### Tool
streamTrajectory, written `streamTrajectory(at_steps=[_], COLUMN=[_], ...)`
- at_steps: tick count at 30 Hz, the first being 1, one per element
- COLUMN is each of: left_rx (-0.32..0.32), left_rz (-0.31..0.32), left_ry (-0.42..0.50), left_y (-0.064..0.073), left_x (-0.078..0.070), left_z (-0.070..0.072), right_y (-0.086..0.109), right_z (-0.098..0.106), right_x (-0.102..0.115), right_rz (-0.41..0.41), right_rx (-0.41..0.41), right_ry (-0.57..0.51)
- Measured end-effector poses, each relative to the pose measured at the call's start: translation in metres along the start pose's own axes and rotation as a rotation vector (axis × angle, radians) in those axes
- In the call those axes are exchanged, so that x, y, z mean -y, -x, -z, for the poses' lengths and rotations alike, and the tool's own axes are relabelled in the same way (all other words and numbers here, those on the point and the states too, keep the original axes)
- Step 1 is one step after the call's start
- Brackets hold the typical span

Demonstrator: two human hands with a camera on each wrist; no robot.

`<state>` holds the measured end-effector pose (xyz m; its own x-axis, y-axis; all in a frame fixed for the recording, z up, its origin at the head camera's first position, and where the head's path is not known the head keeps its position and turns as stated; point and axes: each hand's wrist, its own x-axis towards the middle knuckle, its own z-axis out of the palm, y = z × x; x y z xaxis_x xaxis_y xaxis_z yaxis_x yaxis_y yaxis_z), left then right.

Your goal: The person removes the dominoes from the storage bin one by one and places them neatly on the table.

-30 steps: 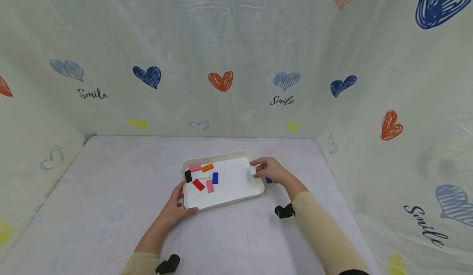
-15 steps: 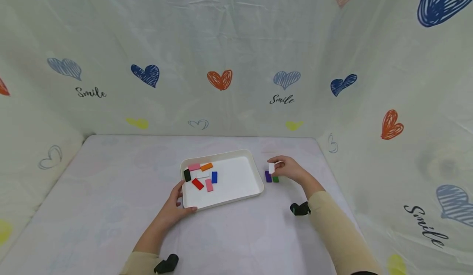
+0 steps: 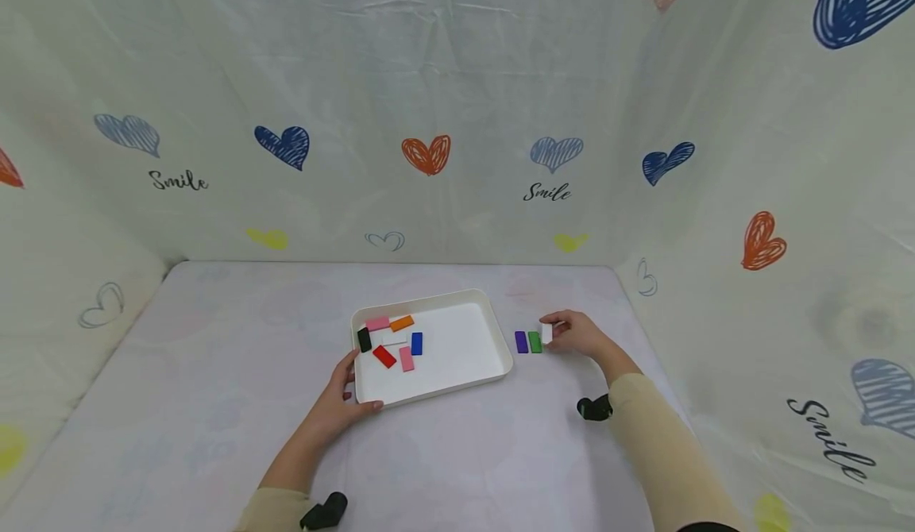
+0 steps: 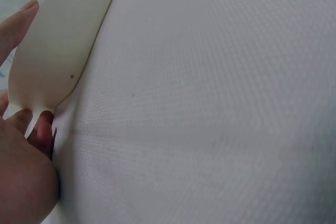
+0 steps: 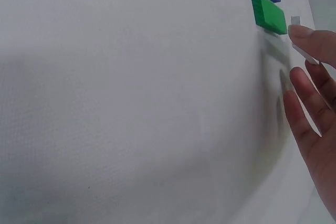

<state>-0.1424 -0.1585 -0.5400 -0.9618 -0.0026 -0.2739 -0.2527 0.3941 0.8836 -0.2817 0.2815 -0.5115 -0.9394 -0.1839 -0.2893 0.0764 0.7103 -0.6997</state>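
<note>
My left hand (image 3: 336, 402) grips the near left corner of a shallow white tray (image 3: 457, 345), thumb on the front rim and fingers along the left side. In the left wrist view, fingertips (image 4: 44, 121) reach the underside of the tray's wall (image 4: 58, 45). To the right of the tray, my right hand (image 3: 581, 335) pinches a small white block (image 3: 547, 333) between thumb and fingers, upright and close over the table. Just left of it stand a green block (image 3: 534, 342) and a purple block (image 3: 521, 342), side by side in a row.
Inside the tray's left half lie several flat blocks: black (image 3: 364, 341), orange (image 3: 402, 323), red (image 3: 384, 356), blue (image 3: 417, 344), white and two pink ones. A pale cloth covers the table (image 3: 443, 468). Heart-printed sheets (image 3: 472, 79) rise behind and at both sides.
My right hand has carried the white block from over the tray's right end rightward, past the purple and green blocks, and lower beside the green one. My left hand keeps its grip on the tray.
</note>
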Motion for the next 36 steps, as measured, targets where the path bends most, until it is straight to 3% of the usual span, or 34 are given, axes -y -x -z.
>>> streamTrajectory(at_steps=[9, 20, 36], left_rx=[-0.009, -0.008, -0.003], left_rz=[-0.026, -0.013, -0.005], left_ry=[-0.012, -0.015, -0.01], left_y=[0.0, -0.001, -0.001], left_x=[0.0, 0.0, 0.001], left_z=[-0.001, -0.002, 0.0], right_y=[0.0, -0.004, -0.004], right_z=[-0.001, -0.003, -0.005], right_x=[-0.013, -0.025, -0.023], right_rz=[-0.043, -0.002, 0.028], right_rx=[-0.022, -0.009, -0.006], right_ry=[-0.01, 0.001, 0.012])
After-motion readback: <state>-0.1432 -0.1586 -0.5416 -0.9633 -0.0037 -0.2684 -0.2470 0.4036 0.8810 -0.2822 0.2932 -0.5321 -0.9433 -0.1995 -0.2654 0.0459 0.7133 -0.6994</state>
